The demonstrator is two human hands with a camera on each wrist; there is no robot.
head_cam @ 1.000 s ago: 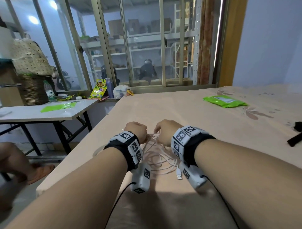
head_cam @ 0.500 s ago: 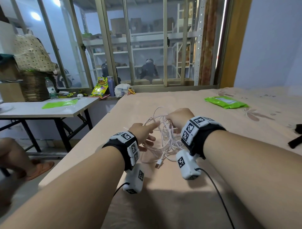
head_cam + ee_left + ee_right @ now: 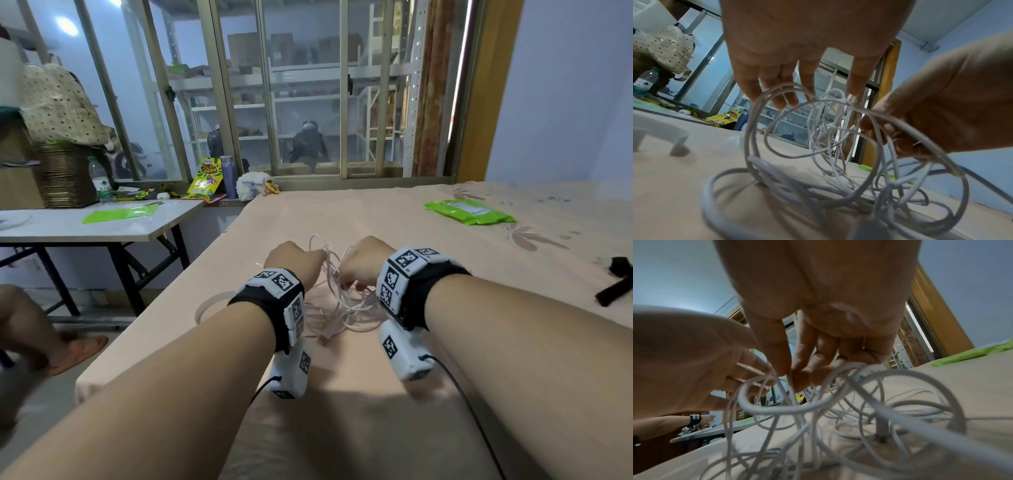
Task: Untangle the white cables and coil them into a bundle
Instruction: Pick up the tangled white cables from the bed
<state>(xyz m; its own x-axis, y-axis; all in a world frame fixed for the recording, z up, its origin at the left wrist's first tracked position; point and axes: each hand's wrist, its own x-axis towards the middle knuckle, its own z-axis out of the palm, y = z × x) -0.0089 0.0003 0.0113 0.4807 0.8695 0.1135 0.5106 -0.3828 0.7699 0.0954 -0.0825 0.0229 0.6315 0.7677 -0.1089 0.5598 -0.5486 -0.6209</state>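
The white cables [image 3: 337, 305], thin round cords in loose tangled loops, lie at the centre of a peach, leaf-printed bedsheet [image 3: 376, 219]. The left hand [image 3: 295, 261] hooks strands with curled fingers while the right hand [image 3: 364, 262] pinches strands. A flat green packet [image 3: 468, 212] lies at two o'clock, a metal-framed window [image 3: 308, 92] at twelve.

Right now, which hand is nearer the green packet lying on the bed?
Right. The right hand is on the tangled white cables, on the side toward the green packet; the left hand is beyond it, farther from the packet.
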